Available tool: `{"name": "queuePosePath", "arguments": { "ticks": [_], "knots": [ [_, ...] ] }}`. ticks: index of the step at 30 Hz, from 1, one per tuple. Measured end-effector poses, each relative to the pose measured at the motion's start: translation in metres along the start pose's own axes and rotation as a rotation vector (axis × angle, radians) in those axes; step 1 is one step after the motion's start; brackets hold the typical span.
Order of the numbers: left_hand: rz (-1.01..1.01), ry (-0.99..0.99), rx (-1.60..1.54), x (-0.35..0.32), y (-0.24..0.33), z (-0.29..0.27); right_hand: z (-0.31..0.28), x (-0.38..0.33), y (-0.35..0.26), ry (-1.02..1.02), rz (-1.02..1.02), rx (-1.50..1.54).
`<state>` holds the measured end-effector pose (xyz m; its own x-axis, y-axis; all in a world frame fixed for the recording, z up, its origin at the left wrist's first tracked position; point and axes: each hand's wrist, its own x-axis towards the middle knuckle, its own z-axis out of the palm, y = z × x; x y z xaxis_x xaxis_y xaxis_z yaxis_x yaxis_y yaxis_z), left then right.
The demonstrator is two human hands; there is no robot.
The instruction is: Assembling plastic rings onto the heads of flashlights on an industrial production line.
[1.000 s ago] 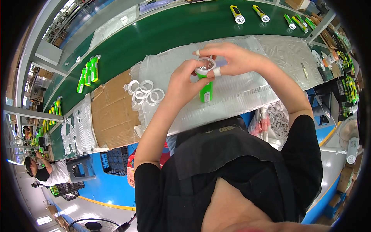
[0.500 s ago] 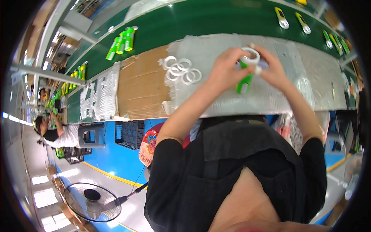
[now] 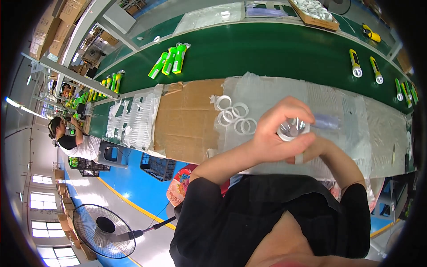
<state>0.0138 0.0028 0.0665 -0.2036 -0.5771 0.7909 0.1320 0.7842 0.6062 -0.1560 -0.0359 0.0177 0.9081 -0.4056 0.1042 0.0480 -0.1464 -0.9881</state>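
My left hand (image 3: 275, 133) is curled around the head of a flashlight (image 3: 293, 127). The clear lens and silvery reflector face up, with a white rim around them. Below and beside it, my right hand (image 3: 313, 150) is closed at the flashlight's lower part, which the hands hide. A white band shows at a finger of the right hand. Several loose white rings (image 3: 239, 109) lie overlapping on the plastic-covered bench, left of my hands. Just beyond my right hand lies a translucent bluish piece (image 3: 327, 121).
Green-and-yellow flashlights (image 3: 179, 58) lie in a group on the green belt (image 3: 267, 49); more lie at its right. A cardboard sheet (image 3: 189, 120) covers the bench left of the rings. Across the belt stands a box (image 3: 313, 18) of white parts. Another person (image 3: 75, 140) sits far left.
The view has tilted up, showing more beyond the belt. A white ring held above the green flashlight is now seen around its lens, and my left hand has closed around the head.
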Motion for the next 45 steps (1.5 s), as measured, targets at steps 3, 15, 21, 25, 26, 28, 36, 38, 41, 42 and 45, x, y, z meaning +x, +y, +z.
{"name": "queuePosePath", "arguments": {
  "ticks": [3,15,21,25,26,28,36,38,41,42,45],
  "knots": [
    [-0.046,0.136,0.207,0.002,-0.039,-0.031,-0.052,0.046,-0.005,0.291,-0.078,-0.399],
    [-1.068,0.224,1.72,-0.065,-0.195,-0.386,-0.362,0.0,0.091,0.39,0.506,-1.668],
    [-0.865,0.47,1.382,-0.09,-0.209,-0.395,-0.313,0.012,0.06,0.73,-0.003,-1.488],
    [-0.909,0.501,0.633,-0.037,-0.181,-0.249,-0.205,0.038,0.066,0.59,0.052,-0.532],
    [-0.879,0.535,0.38,-0.027,-0.161,-0.207,-0.179,0.045,0.067,0.56,-0.024,-0.429],
    [-0.815,0.396,0.217,-0.027,-0.128,-0.143,-0.125,0.065,0.062,0.664,0.018,-0.14],
    [-0.737,-0.048,0.021,-0.079,-0.075,-0.012,-0.013,0.007,0.029,0.899,-0.089,0.67],
    [-0.805,0.077,-0.095,-0.073,-0.082,-0.009,0.003,-0.016,0.03,0.775,-0.053,0.602],
    [-0.786,0.084,-0.168,-0.061,-0.078,0.014,0.031,-0.037,0.017,0.61,0.004,0.574],
    [-0.779,0.079,-0.213,-0.056,-0.076,0.02,0.038,-0.042,0.014,0.505,0.019,0.534],
    [-0.943,-0.102,-0.834,-0.046,-0.07,0.029,0.055,-0.048,0.004,0.357,0.093,0.461]
  ]
}}
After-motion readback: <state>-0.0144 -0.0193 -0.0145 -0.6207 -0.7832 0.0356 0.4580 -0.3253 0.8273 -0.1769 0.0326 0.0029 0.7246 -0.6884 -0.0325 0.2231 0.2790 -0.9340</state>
